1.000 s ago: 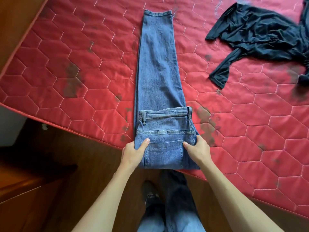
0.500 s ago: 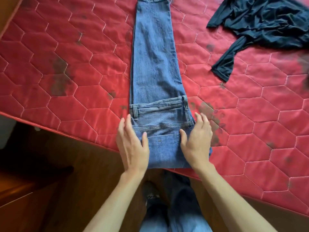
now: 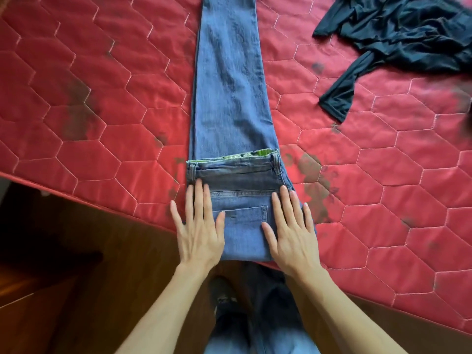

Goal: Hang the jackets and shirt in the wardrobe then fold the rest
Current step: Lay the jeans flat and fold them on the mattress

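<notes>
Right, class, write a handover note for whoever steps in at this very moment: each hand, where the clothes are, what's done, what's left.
Jeans: on the red mattress, legs together, waist end folded onto them.
Left hand: open, flat on the left edge of that folded part.
Right hand: open, flat on its right edge.
Black garment: crumpled, far right on the mattress.
Left: finish folding the jeans, then handle the black garment.

A red quilted mattress (image 3: pixel 102 98), stitched in hexagons and blotched with dark stains, lies above a dark wooden floor (image 3: pixel 115 251).
</notes>
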Demonstrator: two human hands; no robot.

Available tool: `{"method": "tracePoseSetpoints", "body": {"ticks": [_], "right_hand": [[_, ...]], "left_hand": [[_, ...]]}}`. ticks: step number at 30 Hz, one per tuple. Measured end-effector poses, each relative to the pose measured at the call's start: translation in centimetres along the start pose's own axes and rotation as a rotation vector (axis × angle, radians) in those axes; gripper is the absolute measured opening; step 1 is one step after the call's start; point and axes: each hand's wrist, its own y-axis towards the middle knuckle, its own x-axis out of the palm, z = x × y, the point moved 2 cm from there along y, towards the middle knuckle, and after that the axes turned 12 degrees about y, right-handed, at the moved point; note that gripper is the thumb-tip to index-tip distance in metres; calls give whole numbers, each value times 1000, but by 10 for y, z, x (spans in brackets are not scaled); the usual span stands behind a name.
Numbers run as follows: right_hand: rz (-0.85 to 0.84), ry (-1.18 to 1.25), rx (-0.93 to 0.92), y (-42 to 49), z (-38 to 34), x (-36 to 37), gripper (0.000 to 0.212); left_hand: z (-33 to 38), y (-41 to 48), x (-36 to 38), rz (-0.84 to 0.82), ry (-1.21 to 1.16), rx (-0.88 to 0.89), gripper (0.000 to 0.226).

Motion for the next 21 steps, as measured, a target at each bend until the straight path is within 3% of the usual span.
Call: {"method": "tracePoseSetpoints", "body": {"ticks": [4, 8, 10, 12, 15, 18, 21], "right_hand": [[19, 150, 302, -13, -5, -3, 69], [78, 391, 411, -20, -6, -22, 78], [-8, 549, 501, -18, 2, -35, 90], [-134, 673, 590, -17, 9, -49, 88], [-204, 760, 626, -18, 12, -64, 88], [-182, 806, 554, -18, 12, -82, 82], [-188, 1017, 446, -5, 7, -114, 64]], "left_hand": [[-12, -21, -7, -62, -223, -262, 70], [-16, -45, -27, -116, -541, -463, 60], [-23, -45, -31, -208, -641, -584, 61], [-34, -42, -25, -371, -709, -656, 69], [-44, -40, -27, -526, -823, -678, 67], [-53, -37, -45, -435, -903, -695, 55], [-64, -23, -73, -332, -1119, -541, 44]]}}
